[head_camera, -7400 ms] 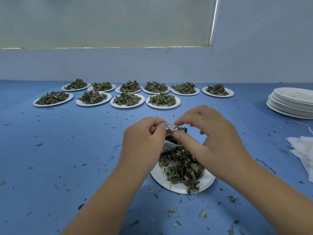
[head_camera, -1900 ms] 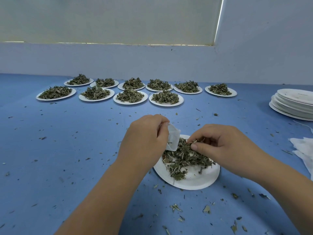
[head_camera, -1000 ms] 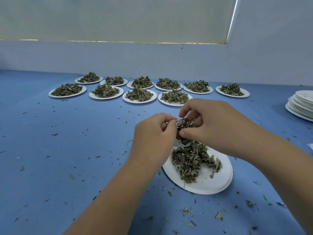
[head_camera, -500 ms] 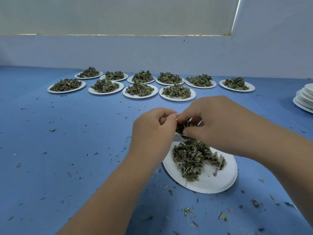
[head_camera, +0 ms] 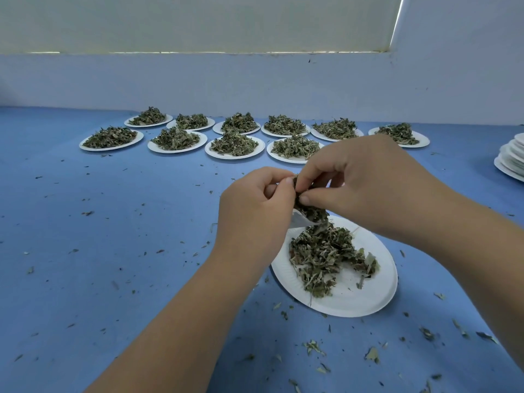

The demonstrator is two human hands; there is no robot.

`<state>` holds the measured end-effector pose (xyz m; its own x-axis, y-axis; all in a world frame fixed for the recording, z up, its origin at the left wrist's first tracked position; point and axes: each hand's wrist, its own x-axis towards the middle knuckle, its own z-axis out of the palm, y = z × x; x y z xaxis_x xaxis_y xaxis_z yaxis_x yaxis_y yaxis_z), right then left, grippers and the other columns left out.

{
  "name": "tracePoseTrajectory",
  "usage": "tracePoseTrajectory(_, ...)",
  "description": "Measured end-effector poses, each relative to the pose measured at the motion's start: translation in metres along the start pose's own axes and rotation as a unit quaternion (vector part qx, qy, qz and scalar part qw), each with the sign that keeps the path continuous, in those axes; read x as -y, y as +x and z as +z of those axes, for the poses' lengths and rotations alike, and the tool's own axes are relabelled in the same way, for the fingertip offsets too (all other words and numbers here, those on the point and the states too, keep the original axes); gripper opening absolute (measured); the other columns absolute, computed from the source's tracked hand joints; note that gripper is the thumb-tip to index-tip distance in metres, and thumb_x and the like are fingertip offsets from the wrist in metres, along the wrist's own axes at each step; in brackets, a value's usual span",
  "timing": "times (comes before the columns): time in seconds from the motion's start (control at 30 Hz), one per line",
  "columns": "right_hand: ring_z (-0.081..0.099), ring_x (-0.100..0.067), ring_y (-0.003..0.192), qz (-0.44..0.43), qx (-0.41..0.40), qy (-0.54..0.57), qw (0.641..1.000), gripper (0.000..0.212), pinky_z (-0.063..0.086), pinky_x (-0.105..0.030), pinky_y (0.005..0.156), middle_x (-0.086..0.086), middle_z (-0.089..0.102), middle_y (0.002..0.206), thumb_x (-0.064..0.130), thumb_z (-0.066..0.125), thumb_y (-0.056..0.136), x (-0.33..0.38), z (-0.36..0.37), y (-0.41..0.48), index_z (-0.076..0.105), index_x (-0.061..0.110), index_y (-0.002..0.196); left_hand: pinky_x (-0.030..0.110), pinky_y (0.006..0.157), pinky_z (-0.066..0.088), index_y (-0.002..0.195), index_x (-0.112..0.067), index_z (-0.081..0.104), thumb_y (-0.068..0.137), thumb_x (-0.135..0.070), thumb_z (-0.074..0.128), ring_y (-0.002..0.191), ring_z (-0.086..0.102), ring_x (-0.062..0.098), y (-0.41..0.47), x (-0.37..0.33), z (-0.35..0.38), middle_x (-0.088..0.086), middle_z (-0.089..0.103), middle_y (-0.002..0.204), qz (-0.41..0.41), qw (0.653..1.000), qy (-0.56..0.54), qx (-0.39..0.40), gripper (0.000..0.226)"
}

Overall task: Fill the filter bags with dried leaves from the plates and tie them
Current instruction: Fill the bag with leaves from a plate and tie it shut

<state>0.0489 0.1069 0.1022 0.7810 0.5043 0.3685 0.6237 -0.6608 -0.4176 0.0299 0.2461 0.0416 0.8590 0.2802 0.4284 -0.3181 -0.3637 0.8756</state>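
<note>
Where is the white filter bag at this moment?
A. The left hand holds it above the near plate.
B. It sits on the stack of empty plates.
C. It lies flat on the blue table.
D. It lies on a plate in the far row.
A: the left hand pinches the filter bag over the near plate, while the right hand pinches dried leaves at its mouth.

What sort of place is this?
Probably a small workroom for hand-packing herbal tea: rows of paper plates heaped with dried leaves on a blue table, a stack of empty plates at the right, and a filter bag being stuffed.
</note>
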Motion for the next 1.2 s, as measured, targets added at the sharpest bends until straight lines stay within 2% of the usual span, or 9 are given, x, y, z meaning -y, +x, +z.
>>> tracePoseTrajectory(0.17, 0.059, 0.006, 0.069, -0.005, 0.013, 0.008, 1.000, 0.020, 0.044, -0.007, 0.065, 0.018, 0.065, 0.070, 0.024, 0.076, 0.079, -0.003, -0.002, 0.001, 0.069, 0.043, 0.078, 0.007, 0.043, 0.029, 0.082, -0.021, 0.072, 0.091, -0.015, 0.059, 0.043, 0.040, 0.001, 0.000, -0.001, 0.001, -0.014, 0.045, 0.048, -0.003, 1.000, -0.014, -0.013, 0.018)
tracePoseTrajectory(0.33, 0.061, -0.001, 0.072, -0.008, -0.007, 0.006, 1.000, 0.014, 0.052, -0.031, 0.075, 0.012, 0.064, 0.076, 0.022, 0.077, 0.075, -0.004, 0.002, 0.001, 0.066, 0.030, 0.074, 0.005, 0.043, 0.028, 0.083, -0.019, 0.073, 0.091, -0.014, 0.058, 0.042, 0.042, 0.000, -0.001, -0.002, 0.001, -0.015, 0.049, 0.048, -0.011, 0.999, -0.029, -0.012, 0.017)
tracePoseTrajectory(0.57, 0.053, -0.006, 0.073, -0.010, -0.042, -0.033, 0.999, 0.016, 0.043, -0.026, 0.066, 0.010, 0.056, 0.076, 0.018, 0.070, 0.075, -0.003, 0.012, 0.001, 0.058, 0.025, 0.069, 0.006, 0.042, 0.029, 0.078, -0.023, 0.072, 0.090, -0.010, 0.057, 0.042, 0.042, 0.001, -0.006, -0.008, 0.003, -0.001, 0.054, 0.052, 0.015, 0.999, -0.027, 0.013, 0.023)
tracePoseTrajectory(0.7, 0.043, -0.002, 0.061, 0.022, -0.060, -0.037, 0.997, 0.020, 0.029, -0.019, 0.051, 0.011, 0.046, 0.068, 0.024, 0.067, 0.072, -0.008, 0.016, 0.002, 0.049, 0.026, 0.065, 0.005, 0.045, 0.032, 0.077, -0.028, 0.071, 0.090, -0.012, 0.060, 0.045, 0.046, -0.002, -0.008, -0.008, 0.004, -0.012, 0.054, 0.051, 0.026, 1.000, -0.008, 0.011, 0.023)
tracePoseTrajectory(0.83, 0.048, 0.002, 0.067, 0.025, -0.022, 0.022, 0.999, 0.015, 0.037, -0.014, 0.057, 0.013, 0.055, 0.070, 0.027, 0.069, 0.077, -0.010, 0.011, 0.001, 0.056, 0.029, 0.070, 0.007, 0.048, 0.034, 0.079, -0.026, 0.072, 0.090, -0.014, 0.060, 0.049, 0.047, 0.000, -0.004, -0.004, 0.000, -0.001, 0.057, 0.057, 0.019, 1.000, 0.005, 0.006, 0.021)
tracePoseTrajectory(0.93, 0.053, -0.001, 0.068, 0.033, -0.028, 0.060, 0.997, 0.011, 0.039, -0.012, 0.060, 0.017, 0.058, 0.073, 0.028, 0.064, 0.083, -0.012, 0.000, 0.001, 0.058, 0.032, 0.076, 0.006, 0.045, 0.033, 0.077, -0.029, 0.071, 0.090, -0.017, 0.061, 0.046, 0.044, -0.001, 0.002, -0.002, -0.006, -0.010, 0.053, 0.052, -0.004, 1.000, -0.010, -0.015, 0.021)
tracePoseTrajectory(1.0, 0.054, 0.001, 0.068, 0.053, -0.036, 0.078, 0.995, 0.006, 0.040, -0.012, 0.060, 0.017, 0.058, 0.077, 0.039, 0.060, 0.085, -0.014, -0.006, 0.000, 0.057, 0.034, 0.082, 0.011, 0.045, 0.036, 0.075, -0.030, 0.070, 0.091, -0.019, 0.062, 0.046, 0.042, 0.002, 0.005, -0.001, -0.010, -0.001, 0.056, 0.055, -0.016, 0.999, -0.032, -0.032, 0.021)
tracePoseTrajectory(1.1, 0.059, 0.004, 0.078, 0.093, 0.016, 0.092, 0.991, 0.050, 0.045, -0.019, 0.066, 0.024, 0.054, 0.099, 0.073, 0.058, 0.062, -0.014, -0.009, -0.005, 0.049, 0.045, 0.103, 0.019, 0.046, 0.036, 0.076, -0.028, 0.072, 0.090, -0.021, 0.061, 0.046, 0.039, 0.007, 0.007, -0.001, -0.012, 0.002, 0.052, 0.053, -0.040, 0.996, -0.057, -0.046, 0.019)
tracePoseTrajectory(1.2, 0.058, 0.012, 0.081, 0.103, 0.089, 0.054, 0.989, 0.084, 0.047, -0.019, 0.067, 0.028, 0.051, 0.106, 0.077, 0.066, 0.048, -0.008, 0.000, -0.011, 0.035, 0.053, 0.122, 0.025, 0.050, 0.037, 0.076, -0.024, 0.071, 0.090, -0.022, 0.061, 0.045, 0.039, 0.007, 0.007, -0.001, -0.013, -0.013, 0.044, 0.048, -0.054, 0.995, -0.061, -0.054, 0.018)
